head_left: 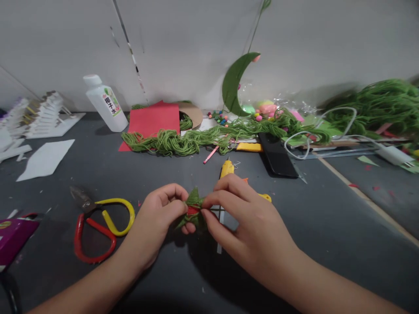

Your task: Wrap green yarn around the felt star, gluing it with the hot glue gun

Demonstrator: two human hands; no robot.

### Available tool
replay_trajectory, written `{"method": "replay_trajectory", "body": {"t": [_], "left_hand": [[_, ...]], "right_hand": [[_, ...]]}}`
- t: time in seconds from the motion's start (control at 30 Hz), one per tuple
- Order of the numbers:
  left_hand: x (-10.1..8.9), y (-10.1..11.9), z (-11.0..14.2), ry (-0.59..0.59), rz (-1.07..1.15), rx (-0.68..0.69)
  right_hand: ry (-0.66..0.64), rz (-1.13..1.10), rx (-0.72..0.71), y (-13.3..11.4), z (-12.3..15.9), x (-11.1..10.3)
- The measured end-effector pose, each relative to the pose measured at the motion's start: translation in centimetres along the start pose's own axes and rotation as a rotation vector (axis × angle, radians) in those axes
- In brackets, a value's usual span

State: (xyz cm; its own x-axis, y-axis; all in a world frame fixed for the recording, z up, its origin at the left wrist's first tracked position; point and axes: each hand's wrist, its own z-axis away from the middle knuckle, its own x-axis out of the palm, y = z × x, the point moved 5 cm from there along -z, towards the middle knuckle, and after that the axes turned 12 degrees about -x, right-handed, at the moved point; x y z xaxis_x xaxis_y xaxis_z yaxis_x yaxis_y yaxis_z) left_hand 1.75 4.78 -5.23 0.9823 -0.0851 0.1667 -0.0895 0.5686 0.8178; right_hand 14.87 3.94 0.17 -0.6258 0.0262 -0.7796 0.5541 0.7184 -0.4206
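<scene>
Between my hands is a small pointed shape wrapped in green yarn [194, 197], with red showing at its middle. It looks like a star, but my fingers cover part of it. My left hand [160, 213] pinches it from the left side. At its right edge, the thumb and index finger of my right hand [252, 216] are closed on a strand of green yarn. A yellow glue gun [226, 168] lies just beyond, partly behind my right hand. To the left rest scissors [98, 218] with one red and one yellow handle loop.
Behind are a green yarn skein [176, 141], red sheets [153, 117], a white bottle [106, 102], a black phone [278, 157] and a white cable with plug [394, 155]. A green crescent [232, 85] hangs by the wall. A purple object [16, 237] lies far left.
</scene>
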Motion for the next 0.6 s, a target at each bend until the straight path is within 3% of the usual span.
{"method": "replay_trajectory", "body": {"t": [0.3,0.43,0.6], "left_hand": [[0.4,-0.2,0.2,-0.037,0.021,-0.014],[0.5,-0.2,0.3,-0.061,0.033,-0.036],[1.1,-0.1,0.7,-0.143,0.093,-0.068]], "right_hand": [[0.026,-0.104,0.149,1.2,-0.4,-0.2],[-0.046,-0.238,0.210,1.7,-0.5,0.4],[-0.084,-0.247,0.327,2.2,-0.3,0.7]]}}
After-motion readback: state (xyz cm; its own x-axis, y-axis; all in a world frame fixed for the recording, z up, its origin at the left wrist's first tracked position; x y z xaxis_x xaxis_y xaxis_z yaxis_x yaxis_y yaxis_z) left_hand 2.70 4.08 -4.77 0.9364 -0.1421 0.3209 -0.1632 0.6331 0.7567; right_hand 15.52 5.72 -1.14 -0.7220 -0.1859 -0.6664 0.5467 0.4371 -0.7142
